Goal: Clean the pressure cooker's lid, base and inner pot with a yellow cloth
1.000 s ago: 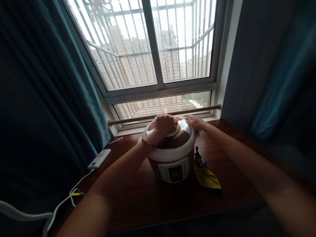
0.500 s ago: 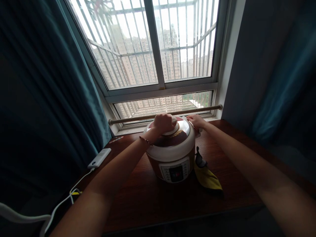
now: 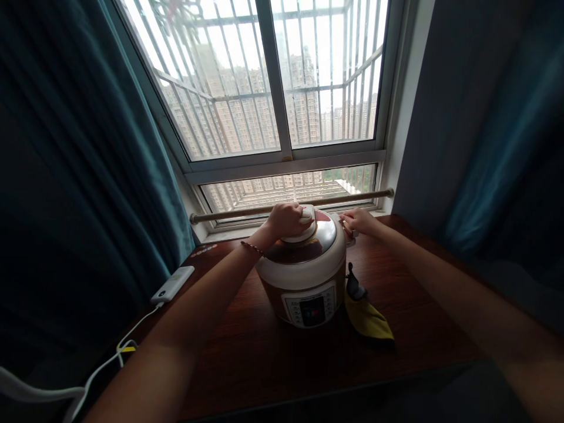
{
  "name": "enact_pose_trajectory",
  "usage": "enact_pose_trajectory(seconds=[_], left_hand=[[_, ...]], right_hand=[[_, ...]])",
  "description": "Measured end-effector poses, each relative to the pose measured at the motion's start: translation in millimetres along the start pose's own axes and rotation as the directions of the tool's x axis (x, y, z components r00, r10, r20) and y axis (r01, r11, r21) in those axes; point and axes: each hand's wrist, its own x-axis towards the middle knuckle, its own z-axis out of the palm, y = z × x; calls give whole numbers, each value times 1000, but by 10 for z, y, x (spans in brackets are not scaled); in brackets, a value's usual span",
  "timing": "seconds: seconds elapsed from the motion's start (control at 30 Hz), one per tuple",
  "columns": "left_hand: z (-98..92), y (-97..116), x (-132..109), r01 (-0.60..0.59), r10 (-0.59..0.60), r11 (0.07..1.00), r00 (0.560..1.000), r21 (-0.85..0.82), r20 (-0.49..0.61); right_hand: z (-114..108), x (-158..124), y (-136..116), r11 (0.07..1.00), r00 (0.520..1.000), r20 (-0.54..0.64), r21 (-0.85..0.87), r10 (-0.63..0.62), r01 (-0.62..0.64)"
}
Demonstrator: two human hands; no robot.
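Observation:
A white and brown electric pressure cooker [image 3: 304, 276] stands upright on the wooden table, its control panel [image 3: 311, 306] facing me. My left hand [image 3: 287, 220] is closed around the knob-like handle [image 3: 307, 214] on top of the shiny lid [image 3: 324, 232]. The lid sits on the cooker. At the cooker's right rim, my right hand [image 3: 359, 222] has its fingers curled at the side handle [image 3: 351, 241]; part of that grip is hidden. A yellow and black cloth item [image 3: 368, 317] lies against the cooker's right side.
On the table's left [image 3: 247, 358] lies a white power strip [image 3: 173, 284] with a white cable [image 3: 103, 364]. A horizontal rail [image 3: 247, 212] crosses the window behind the cooker. Blue curtains [image 3: 145, 176] hang at the left, and another [image 3: 480, 176] at the right.
My right hand has shifted slightly right and its fingers are more curled. My left hand stays on the lid handle, which appears turned a little. The view has moved slightly.

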Motion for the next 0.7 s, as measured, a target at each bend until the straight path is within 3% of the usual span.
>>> enact_pose_trajectory(seconds=[0.3, 0.47, 0.6, 0.7], left_hand=[[162, -133, 16, -144, 142, 983, 989, -110, -27], [186, -139, 23, -139, 138, 979, 990, -148, -20], [112, -93, 14, -111, 116, 983, 993, -145, 30], [51, -18, -18, -53, 61, 987, 997, -150, 52]], right_hand=[[55, 5, 75, 989, 999, -42, 145, -25, 31], [136, -2, 126, 947, 998, -54, 320, 23, -4], [245, 24, 261, 853, 986, -95, 517, 135, -67], [375, 60, 389, 726, 964, -109, 679, 244, -107]])
